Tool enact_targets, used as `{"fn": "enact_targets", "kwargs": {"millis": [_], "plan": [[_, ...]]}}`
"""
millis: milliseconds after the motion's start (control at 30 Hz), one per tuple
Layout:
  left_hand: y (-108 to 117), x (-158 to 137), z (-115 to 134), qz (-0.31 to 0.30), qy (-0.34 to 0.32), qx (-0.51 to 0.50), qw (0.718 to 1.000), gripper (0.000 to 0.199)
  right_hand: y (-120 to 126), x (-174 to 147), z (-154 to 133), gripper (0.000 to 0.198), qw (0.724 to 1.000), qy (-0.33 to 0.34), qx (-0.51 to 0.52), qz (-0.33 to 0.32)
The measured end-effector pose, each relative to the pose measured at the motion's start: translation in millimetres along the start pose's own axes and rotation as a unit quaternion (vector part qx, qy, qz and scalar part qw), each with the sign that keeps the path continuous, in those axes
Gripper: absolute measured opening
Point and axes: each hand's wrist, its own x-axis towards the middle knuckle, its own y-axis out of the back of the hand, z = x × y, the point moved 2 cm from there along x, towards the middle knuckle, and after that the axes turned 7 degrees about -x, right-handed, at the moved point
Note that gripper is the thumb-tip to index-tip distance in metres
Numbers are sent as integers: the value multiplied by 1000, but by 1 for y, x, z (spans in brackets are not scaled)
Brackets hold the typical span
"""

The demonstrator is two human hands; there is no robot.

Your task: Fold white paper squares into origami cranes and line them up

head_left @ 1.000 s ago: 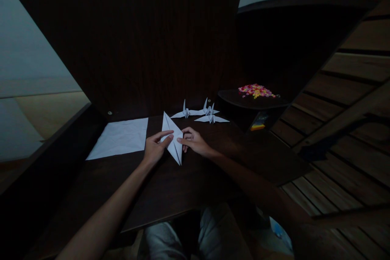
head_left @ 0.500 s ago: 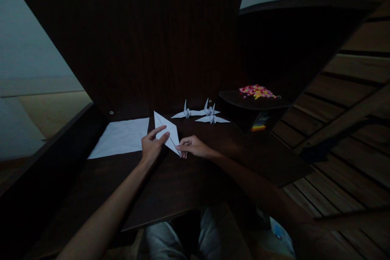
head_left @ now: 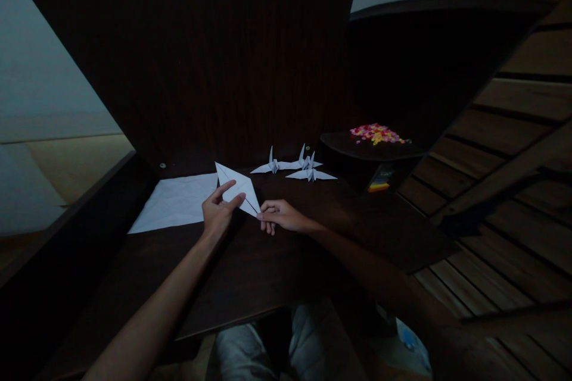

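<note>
Folded paper [head_left: 246,187] has shifted left; the shelf [head_left: 340,145] bears colourful bits [head_left: 378,133].

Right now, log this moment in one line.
left hand: holds white diamond-shaped folded paper | right hand: pinches its lower tip | beyond: three white paper cranes | left side: flat white paper sheet

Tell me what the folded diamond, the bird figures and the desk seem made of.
Folded diamond: matte white paper, by its crisp creases. Bird figures: likely similar paper, with thin pointed wings. Desk: possibly wood or laminate, dark with dull sheen.
</note>
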Motion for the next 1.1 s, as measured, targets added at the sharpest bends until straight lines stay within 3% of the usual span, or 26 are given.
{"fn": "enact_targets", "kwargs": {"millis": [667, 933, 1100], "plan": [[3, 1, 0, 32, -8, -8, 999, 65, 3, -4, -4, 33, 997, 14, -49, 60], [1, -2, 2, 30, -13, 0, 999, 67, 3, -4, -2, 32, 976, 68, -135, 158], [0, -3, 0, 25, -12, -5, 1000, 69, 3, -2, -2, 33, 985, 41, -109, 130]]}}
